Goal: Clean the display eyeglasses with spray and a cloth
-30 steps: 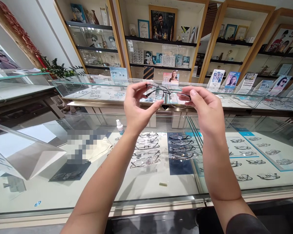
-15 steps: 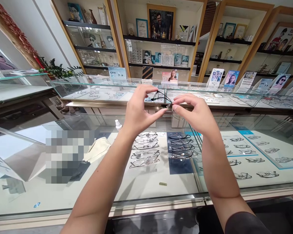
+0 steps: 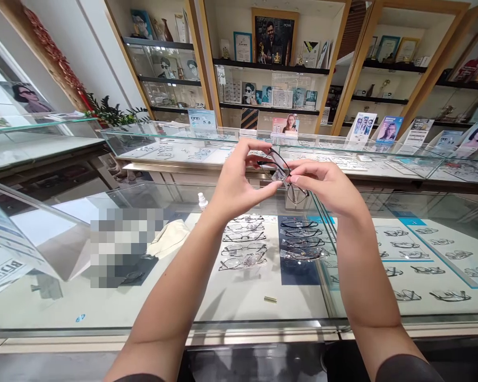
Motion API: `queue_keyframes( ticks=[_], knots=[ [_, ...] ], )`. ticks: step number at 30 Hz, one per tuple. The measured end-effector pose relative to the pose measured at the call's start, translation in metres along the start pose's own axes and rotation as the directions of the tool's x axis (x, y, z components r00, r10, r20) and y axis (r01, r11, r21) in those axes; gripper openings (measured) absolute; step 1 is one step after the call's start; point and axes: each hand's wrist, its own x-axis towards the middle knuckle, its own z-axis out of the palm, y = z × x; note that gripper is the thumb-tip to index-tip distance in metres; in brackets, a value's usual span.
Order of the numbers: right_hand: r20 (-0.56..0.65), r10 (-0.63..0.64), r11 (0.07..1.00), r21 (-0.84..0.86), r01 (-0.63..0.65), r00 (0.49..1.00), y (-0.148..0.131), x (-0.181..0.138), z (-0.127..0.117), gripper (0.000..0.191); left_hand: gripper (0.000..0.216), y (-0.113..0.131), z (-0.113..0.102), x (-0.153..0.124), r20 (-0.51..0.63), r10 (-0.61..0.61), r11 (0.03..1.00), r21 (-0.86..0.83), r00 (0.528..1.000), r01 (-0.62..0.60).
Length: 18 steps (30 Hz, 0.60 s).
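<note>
A pair of dark thin-framed eyeglasses (image 3: 298, 195) is held up in front of me, above the glass counter. My left hand (image 3: 242, 180) grips it from the left, index finger at the upper rim and thumb below. From the right, my right hand (image 3: 329, 183) pinches the frame near its middle with thumb and fingertips. The glasses are tilted, one lens hanging lower between my hands. Part of the frame is hidden behind my fingers. Below, inside the counter, several eyeglasses (image 3: 245, 249) lie in a column, with more on a dark blue mat (image 3: 300, 276).
The glass display counter (image 3: 263, 323) spans the front. On it stand a white bottle (image 3: 202, 200) and a cream cloth (image 3: 169, 239). At left is a folded white sign (image 3: 35, 233). A second display case (image 3: 163, 146) runs behind, before shelves with framed pictures.
The eyeglasses have turned so that the lower lens shows more fully. The whole view has shifted slightly left, so my hands and the counter sit further right.
</note>
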Motion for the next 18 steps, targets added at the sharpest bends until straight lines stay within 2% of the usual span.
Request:
queue_keyframes(
  ticks=[4, 8, 9, 11, 13, 14, 15, 18],
  knots=[
    [0.036, 0.054, 0.994, 0.098, -0.057, 0.998, 0.004, 0.003, 0.001, 0.016, 0.061, -0.003, 0.004, 0.000, 0.006, -0.014, 0.996, -0.088, 1.000, 0.014],
    [-0.017, 0.060, 0.990, 0.128, -0.058, 0.998, 0.008, 0.005, 0.003, 0.014, 0.064, -0.003, 0.007, 0.000, 0.019, -0.037, 0.997, -0.071, 0.999, 0.038],
    [-0.050, 0.052, 0.991, 0.123, -0.045, 0.997, 0.009, 0.006, 0.004, 0.013, 0.065, 0.000, 0.009, 0.000, -0.020, -0.054, 0.998, -0.036, 0.998, 0.053],
    [-0.138, 0.024, 0.995, 0.095, -0.011, 0.990, 0.013, 0.008, 0.005, 0.013, 0.062, 0.007, 0.014, -0.001, -0.205, -0.101, 0.992, 0.048, 0.974, 0.113],
    [-0.243, -0.017, 0.999, 0.045, 0.029, 0.970, 0.015, 0.009, 0.008, 0.013, 0.046, 0.017, 0.022, -0.003, -0.395, -0.165, 0.975, 0.072, 0.904, 0.209],
    [-0.296, -0.047, 0.999, 0.010, 0.052, 0.954, 0.016, 0.009, 0.010, 0.013, 0.035, 0.022, 0.025, -0.003, -0.420, -0.221, 0.964, 0.040, 0.880, 0.262],
    [-0.341, -0.084, 0.996, -0.033, 0.078, 0.936, 0.016, 0.008, 0.013, 0.012, 0.028, 0.026, 0.029, -0.003, -0.387, -0.293, 0.950, -0.015, 0.874, 0.312],
    [-0.408, -0.222, 0.968, -0.198, 0.151, 0.886, 0.012, 0.004, 0.025, 0.009, 0.031, 0.033, 0.037, -0.003, -0.138, -0.477, 0.869, -0.222, 0.868, 0.442]
  ],
)
